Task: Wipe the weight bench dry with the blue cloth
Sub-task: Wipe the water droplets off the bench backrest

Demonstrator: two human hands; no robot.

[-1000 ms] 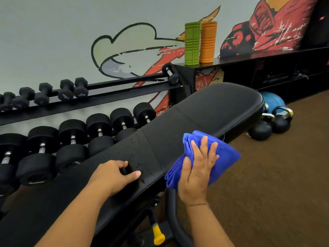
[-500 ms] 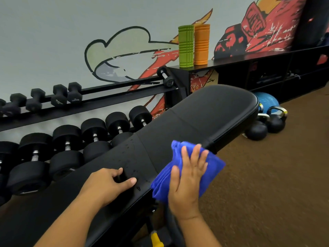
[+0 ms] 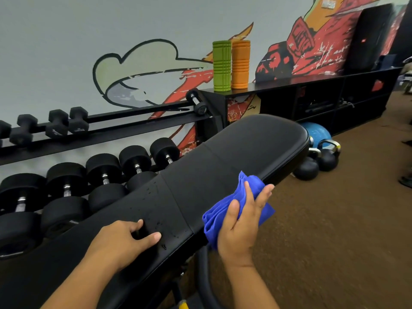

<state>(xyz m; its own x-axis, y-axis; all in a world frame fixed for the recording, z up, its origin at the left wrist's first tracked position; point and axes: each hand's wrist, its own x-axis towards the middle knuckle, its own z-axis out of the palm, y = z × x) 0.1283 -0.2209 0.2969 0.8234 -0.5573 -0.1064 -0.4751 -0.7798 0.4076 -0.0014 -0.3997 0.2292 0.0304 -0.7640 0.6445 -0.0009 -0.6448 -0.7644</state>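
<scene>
weight bench (image 3: 223,166): black padded, long, running 7 to 1 o'clock, water droplets mid-pad | blue cloth (image 3: 225,210): bunched, against the bench's near edge, at 5 o'clock of the droplets

Weight bench (image 3: 223,166) stands before the dumbbell rack (image 3: 100,132), kettlebells (image 3: 316,163) beyond its end.

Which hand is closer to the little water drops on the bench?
Left. The left hand rests on the bench right beside the water drops. The right hand presses the blue cloth farther along, past the seam.
</scene>
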